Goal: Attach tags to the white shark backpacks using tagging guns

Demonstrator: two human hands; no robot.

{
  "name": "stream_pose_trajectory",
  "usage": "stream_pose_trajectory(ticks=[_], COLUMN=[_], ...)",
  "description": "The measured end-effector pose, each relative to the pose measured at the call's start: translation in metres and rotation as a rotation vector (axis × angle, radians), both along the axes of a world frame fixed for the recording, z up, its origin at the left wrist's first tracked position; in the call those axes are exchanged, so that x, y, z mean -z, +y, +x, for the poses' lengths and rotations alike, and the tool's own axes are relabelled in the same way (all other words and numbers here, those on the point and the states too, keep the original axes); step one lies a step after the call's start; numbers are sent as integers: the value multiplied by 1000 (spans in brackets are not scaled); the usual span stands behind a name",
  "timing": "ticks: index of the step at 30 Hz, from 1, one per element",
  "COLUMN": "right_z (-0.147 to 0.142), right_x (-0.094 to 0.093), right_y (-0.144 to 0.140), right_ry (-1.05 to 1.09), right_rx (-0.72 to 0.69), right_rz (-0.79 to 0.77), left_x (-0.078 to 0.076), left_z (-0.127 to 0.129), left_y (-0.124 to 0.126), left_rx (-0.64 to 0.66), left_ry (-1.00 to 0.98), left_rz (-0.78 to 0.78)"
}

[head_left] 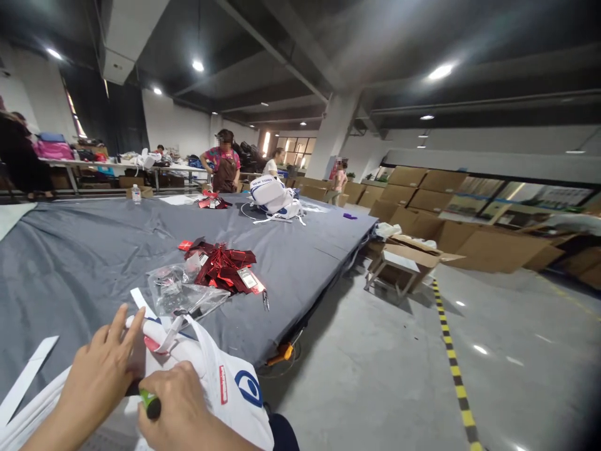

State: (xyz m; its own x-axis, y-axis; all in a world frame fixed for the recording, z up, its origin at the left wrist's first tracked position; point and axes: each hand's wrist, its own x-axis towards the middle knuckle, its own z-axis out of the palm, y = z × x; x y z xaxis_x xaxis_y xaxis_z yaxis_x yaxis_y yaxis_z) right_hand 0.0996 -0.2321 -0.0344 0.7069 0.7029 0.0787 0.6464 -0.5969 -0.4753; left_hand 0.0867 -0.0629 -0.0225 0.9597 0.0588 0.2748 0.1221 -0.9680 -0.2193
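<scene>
A white backpack (206, 376) with a blue eye-shaped emblem and a small red label lies at the table's near edge, in front of me. My left hand (101, 366) rests on its upper part with the fingers stretched and apart. Closed in my right hand (176, 398) is a tool with a green-and-black handle (150, 404), held against the bag close to the left hand. The tool's working end is hidden. Just beyond the bag lie a clear plastic bag (173, 291) of small dark parts and a pile of red and dark hang tags (223, 266).
White strips (28, 376) lie on the grey-covered table (117, 250). Another white backpack (275, 197), more red tags (213, 200) and a bottle (136, 194) stand farther off. Several people are beyond. A small stool (392, 272) and cardboard boxes (488, 247) are on the right.
</scene>
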Motion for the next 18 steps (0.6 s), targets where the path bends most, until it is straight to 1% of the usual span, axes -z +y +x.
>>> stream_pose_trajectory(ticks=[3, 4, 6, 8, 10, 12, 13, 15, 16, 18], right_z=[-3, -5, -13, -22, -29, -32, -31, -29, -28, -25], right_x=[-2, -1, 1, 6, 13, 18, 20, 20, 18, 15], right_y=[-3, -5, -8, -12, -15, -15, -15, -13, -12, -12], right_ry=[4, -1, -6, 22, 53, 55, 50, 63, 84, 135], right_rx=[39, 38, 18, 17, 49, 42, 17, -33, -42, -29], right_rz=[-30, -11, 80, 135, 120, 129, 167, 287, 350, 445], left_x=[-8, -11, -15, -15, -11, -9, -10, -19, -27, -45], left_z=[-7, -11, -24, -39, -52, -57, -57, -53, -50, -42], left_y=[-6, -9, -16, -19, -16, -7, -3, 1, 0, -4], left_rx=[-23, -32, -53, -60, -63, -55, -63, -93, -127, -149], left_ry=[-2, 0, 6, 6, -8, -6, 8, 81, 125, 271], left_rz=[30, 40, 65, 86, 89, 70, 47, -29, -83, -194])
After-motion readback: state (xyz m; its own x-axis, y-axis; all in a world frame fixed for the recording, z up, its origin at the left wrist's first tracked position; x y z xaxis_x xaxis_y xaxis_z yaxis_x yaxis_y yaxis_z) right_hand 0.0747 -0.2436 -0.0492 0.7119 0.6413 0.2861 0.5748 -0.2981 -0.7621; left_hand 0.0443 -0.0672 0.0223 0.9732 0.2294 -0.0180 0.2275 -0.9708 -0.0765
